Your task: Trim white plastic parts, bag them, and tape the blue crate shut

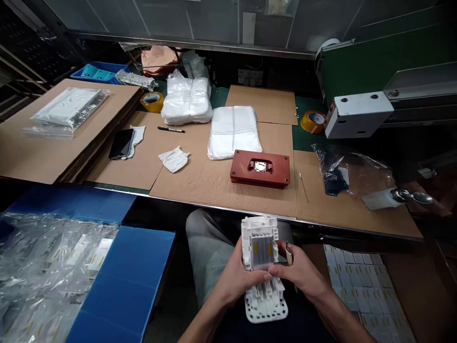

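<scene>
Obscured or partial: the left hand [242, 274] has most of its fingers concealed behind an oblong white plastic housing [266, 301]. The right hand [302, 271] also carries a slim, metal-tipped tool [288, 253], largely covered by the fingers; type indeterminate. Left of the hands, a blue tray [117, 281] of clear-bagged white parts [71, 257], cut off by the picture's edge, contents blurred by plastic glare. Right of the hands, rows of flat white pieces [367, 281], cut off below. A dark flat piece [334, 181], partly inside a crumpled clear bag [371, 166], not identifiable.

Surface and room: counter [200, 188], beyond the hands, green, overlaid with brown cardboard sheets. Straight ahead of the hands: one red rectangular block [238, 172] with a recessed metal insert; behind it, one tied stack of white sheets [233, 133]. Ahead to the left: white cloth scrap [174, 159], black pen [170, 129], black phone [121, 144]. Ahead to the right: thin swab [303, 187], pale bottle with metal top [380, 199], green conveyor belt [385, 57]. Dim surroundings; grey panels [214, 21] above the far edge.

Housing: held over the lap, short of the counter's near edge. Long axis runs away from the body, far end slightly left. Rounded, perforated plate end towards the body; boxy end towards the counter; ribbed interior facing up. Hands: closed about both sides, thumbs pressing near its middle, tips close together.
</scene>
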{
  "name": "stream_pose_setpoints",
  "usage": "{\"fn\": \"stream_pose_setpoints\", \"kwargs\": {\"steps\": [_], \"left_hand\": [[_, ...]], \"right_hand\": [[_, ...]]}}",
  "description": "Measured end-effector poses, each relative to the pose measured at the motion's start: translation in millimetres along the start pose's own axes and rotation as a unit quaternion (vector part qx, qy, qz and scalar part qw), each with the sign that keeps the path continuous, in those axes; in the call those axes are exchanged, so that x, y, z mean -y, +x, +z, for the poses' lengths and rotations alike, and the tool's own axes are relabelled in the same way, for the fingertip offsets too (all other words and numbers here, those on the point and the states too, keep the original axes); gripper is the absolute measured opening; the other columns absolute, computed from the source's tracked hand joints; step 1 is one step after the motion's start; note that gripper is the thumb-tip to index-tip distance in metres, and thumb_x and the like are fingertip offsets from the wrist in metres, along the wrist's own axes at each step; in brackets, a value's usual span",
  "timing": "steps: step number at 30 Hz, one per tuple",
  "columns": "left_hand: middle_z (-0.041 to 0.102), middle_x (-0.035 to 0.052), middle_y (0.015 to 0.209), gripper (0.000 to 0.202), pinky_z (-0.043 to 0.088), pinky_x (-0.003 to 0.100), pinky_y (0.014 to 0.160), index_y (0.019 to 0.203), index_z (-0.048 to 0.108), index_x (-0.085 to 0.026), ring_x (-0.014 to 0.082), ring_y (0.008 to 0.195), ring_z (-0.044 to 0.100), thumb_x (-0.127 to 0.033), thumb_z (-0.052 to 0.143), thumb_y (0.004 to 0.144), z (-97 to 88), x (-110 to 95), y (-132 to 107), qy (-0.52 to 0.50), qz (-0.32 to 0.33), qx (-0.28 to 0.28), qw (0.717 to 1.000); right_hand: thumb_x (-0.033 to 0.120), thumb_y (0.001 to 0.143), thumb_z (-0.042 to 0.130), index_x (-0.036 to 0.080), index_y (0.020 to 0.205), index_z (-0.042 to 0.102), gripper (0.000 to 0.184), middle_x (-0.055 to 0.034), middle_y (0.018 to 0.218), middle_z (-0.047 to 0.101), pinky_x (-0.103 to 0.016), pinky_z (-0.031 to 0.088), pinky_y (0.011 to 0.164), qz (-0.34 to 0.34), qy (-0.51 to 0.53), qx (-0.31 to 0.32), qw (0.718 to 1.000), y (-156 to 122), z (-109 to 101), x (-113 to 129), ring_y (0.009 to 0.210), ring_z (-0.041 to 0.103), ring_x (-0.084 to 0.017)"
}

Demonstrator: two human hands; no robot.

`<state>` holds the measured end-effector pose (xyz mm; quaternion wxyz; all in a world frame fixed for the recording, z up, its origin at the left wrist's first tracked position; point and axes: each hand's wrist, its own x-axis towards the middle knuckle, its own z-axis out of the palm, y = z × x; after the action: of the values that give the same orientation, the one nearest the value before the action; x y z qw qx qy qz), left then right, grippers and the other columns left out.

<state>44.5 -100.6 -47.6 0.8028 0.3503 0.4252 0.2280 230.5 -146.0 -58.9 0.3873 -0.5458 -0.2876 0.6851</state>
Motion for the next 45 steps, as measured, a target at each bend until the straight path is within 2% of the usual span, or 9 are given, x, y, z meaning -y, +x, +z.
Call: {"fn": "stream_pose_setpoints", "kwargs": {"steps": [3,8,14,19,23,26,31,39,45], "left_hand": [[0.063,0.0106,0.132,0.101,0.047,0.038,0.104,0.147,0.030,-0.022,0.0297,0.122,0.060,-0.024,0.089,0.064,-1.8,7.1,-3.6,0.097,0.015,-0.050,0.994],[0.057,0.0122,0.141,0.131,0.044,0.037,0.110,0.158,-0.007,-0.023,0.0274,0.125,0.058,-0.028,0.088,0.067,2.0,14.9,-10.0,0.155,0.018,-0.080,0.984],[0.045,0.0119,0.156,0.122,0.040,0.035,0.114,0.160,-0.001,-0.024,0.0280,0.136,0.050,-0.025,0.083,0.072,7.8,22.5,-11.1,0.192,0.030,-0.096,0.976],[0.044,0.0122,0.156,0.129,0.038,0.036,0.117,0.160,-0.011,-0.023,0.0275,0.138,0.049,-0.023,0.083,0.071,10.9,21.2,-9.3,0.188,0.022,-0.077,0.979],[0.044,0.0098,0.156,0.125,0.037,0.034,0.117,0.160,0.000,-0.026,0.0270,0.139,0.047,-0.024,0.086,0.069,10.7,19.2,-5.3,0.166,0.030,-0.087,0.982],[0.052,0.0090,0.149,0.120,0.041,0.035,0.112,0.158,0.011,-0.027,0.0265,0.132,0.053,-0.022,0.088,0.066,9.6,18.9,-2.1,0.150,0.020,-0.092,0.984],[0.067,0.0076,0.122,0.084,0.052,0.035,0.093,0.133,0.044,-0.021,0.0276,0.110,0.065,-0.022,0.091,0.062,6.8,18.8,1.3,0.162,0.007,-0.071,0.984],[0.070,0.0047,0.110,0.077,0.052,0.033,0.084,0.122,0.048,-0.020,0.0257,0.100,0.065,-0.017,0.091,0.058,3.8,21.5,4.9,0.164,0.007,-0.089,0.982],[0.068,0.0065,0.118,0.081,0.053,0.036,0.090,0.127,0.044,-0.021,0.0271,0.108,0.065,-0.019,0.091,0.060,3.3,23.3,4.6,0.143,0.011,-0.091,0.985]], "right_hand": [[0.042,0.070,0.088,0.016,0.120,0.067,0.060,-0.0121,0.119,0.073,-0.046,0.050,0.102,-0.002,-0.021,-0.025,0.999,-0.2,6.6,-8.3,0.115,0.065,-0.034],[0.032,0.084,0.077,0.017,0.124,0.067,0.045,-0.0099,0.125,0.071,-0.045,0.046,0.107,-0.035,-0.063,0.025,0.997,-4.5,8.6,-13.9,0.118,0.064,-0.031],[0.024,0.089,0.070,0.019,0.130,0.065,0.042,-0.0075,0.129,0.070,-0.040,0.047,0.107,-0.036,-0.080,0.036,0.995,-12.8,1.9,-12.3,0.119,0.064,-0.027],[0.023,0.089,0.069,0.020,0.128,0.066,0.039,-0.0071,0.129,0.071,-0.038,0.048,0.107,-0.037,-0.100,-0.005,0.994,-15.8,4.4,-10.6,0.121,0.064,-0.026],[0.022,0.089,0.067,0.023,0.133,0.061,0.044,-0.0047,0.134,0.068,-0.038,0.045,0.110,-0.037,-0.124,-0.031,0.991,-15.5,7.5,-14.0,0.125,0.061,-0.025],[0.021,0.089,0.065,0.025,0.137,0.056,0.049,-0.0042,0.136,0.067,-0.038,0.046,0.109,-0.038,-0.142,-0.047,0.988,-16.2,9.2,-18.4,0.125,0.061,-0.024],[0.025,0.092,0.061,0.023,0.137,0.053,0.046,-0.0066,0.133,0.067,-0.036,0.051,0.103,-0.044,-0.173,-0.044,0.983,-19.9,12.1,-22.8,0.123,0.063,-0.025],[0.027,0.094,0.060,0.020,0.132,0.056,0.039,-0.0100,0.128,0.070,-0.036,0.054,0.097,-0.074,-0.179,-0.058,0.979,-14.5,13.9,-31.7,0.114,0.067,-0.026],[0.029,0.093,0.064,0.022,0.132,0.059,0.041,-0.0089,0.134,0.067,-0.039,0.051,0.104,-0.068,-0.142,-0.002,0.988,-10.1,4.9,-26.4,0.119,0.066,-0.025]]}}
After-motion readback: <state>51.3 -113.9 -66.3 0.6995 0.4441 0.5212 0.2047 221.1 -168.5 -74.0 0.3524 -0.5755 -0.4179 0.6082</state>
